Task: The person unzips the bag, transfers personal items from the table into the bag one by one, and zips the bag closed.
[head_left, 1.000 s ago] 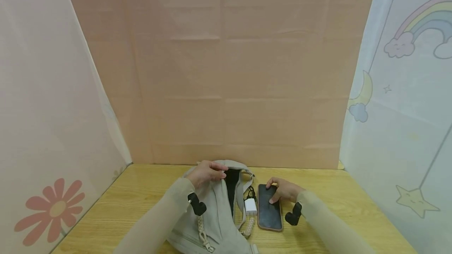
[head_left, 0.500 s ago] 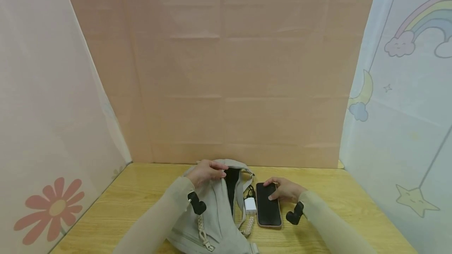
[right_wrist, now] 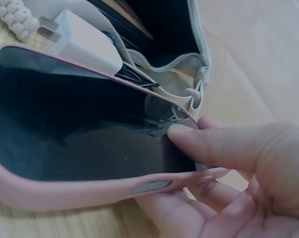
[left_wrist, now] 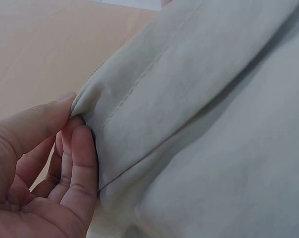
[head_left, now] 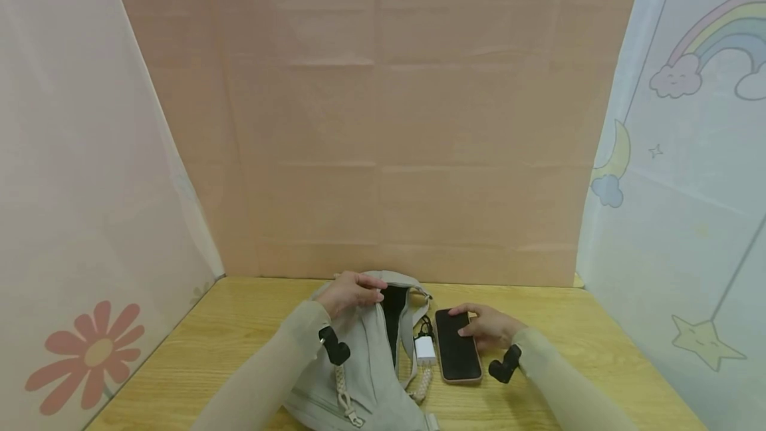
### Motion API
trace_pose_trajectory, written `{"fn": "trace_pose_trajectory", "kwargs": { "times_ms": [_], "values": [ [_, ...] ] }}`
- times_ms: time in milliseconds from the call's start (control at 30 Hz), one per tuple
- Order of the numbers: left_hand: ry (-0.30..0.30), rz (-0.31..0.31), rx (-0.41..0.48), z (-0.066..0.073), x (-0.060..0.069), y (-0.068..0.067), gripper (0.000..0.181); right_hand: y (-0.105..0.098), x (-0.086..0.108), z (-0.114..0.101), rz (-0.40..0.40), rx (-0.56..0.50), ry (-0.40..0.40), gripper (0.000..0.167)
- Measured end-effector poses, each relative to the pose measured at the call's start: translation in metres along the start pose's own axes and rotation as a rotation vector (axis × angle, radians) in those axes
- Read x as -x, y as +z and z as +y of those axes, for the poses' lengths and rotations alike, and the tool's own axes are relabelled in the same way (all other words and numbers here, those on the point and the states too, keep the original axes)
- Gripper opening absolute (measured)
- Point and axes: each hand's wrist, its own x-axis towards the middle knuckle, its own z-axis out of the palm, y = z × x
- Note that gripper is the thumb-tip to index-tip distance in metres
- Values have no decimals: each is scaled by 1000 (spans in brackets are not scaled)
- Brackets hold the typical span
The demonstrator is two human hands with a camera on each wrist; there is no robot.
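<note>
A light grey fabric bag [head_left: 353,364] lies on the table with its zipped mouth open, dark inside. My left hand [head_left: 350,291] pinches the edge of that opening between thumb and fingers; the left wrist view shows the pinched cloth [left_wrist: 139,99] up close. To the bag's right, my right hand [head_left: 487,326] grips a smartphone [head_left: 457,351] in a pink case by its far end. In the right wrist view, the thumb presses on the dark screen [right_wrist: 90,129] while other fingers are under the case, and the phone looks tilted.
Between bag and phone lies a white charger plug [head_left: 425,350] with a black cable [head_left: 425,326]. A braided cord [head_left: 422,383] is just below it. Inside the bag, the right wrist view shows a dark zipped item [right_wrist: 122,25]. A brown-papered wall [head_left: 383,151] stands behind the wooden table [head_left: 239,324].
My right hand's hold on the phone has shifted, and the phone has tilted and turned slightly. The left hand stays on the bag's edge.
</note>
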Motion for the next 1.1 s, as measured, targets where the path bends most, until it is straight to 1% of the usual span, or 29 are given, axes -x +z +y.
{"fn": "trace_pose_trajectory", "kwargs": {
  "times_ms": [100, 200, 467, 600, 767, 967, 1100],
  "values": [
    [3, -4, 6, 0, 0, 0, 34, -2, 0, 0, -7, -6, -5, 55],
    [0, -2, 12, -1, 1, 0, 35, -4, 1, -1, -20, -35, -21, 53],
    [7, 9, -9, 0, 2, -2, 31, -4, -2, -9, -45, -91, -81, 49],
    [4, 1, -3, -1, 1, -4, 33, 4, -5, -16, -80, -145, -107, 52],
    [11, -10, -7, -4, -1, -6, 34, 16, -12, -24, -106, -158, -133, 53],
    [3, -25, 24, -6, -3, -9, 35, 32, -22, -30, -104, -181, -141, 54],
    [9, -30, 14, -5, -2, -9, 37, 43, -27, -34, -84, -201, -134, 57]
  ]
}}
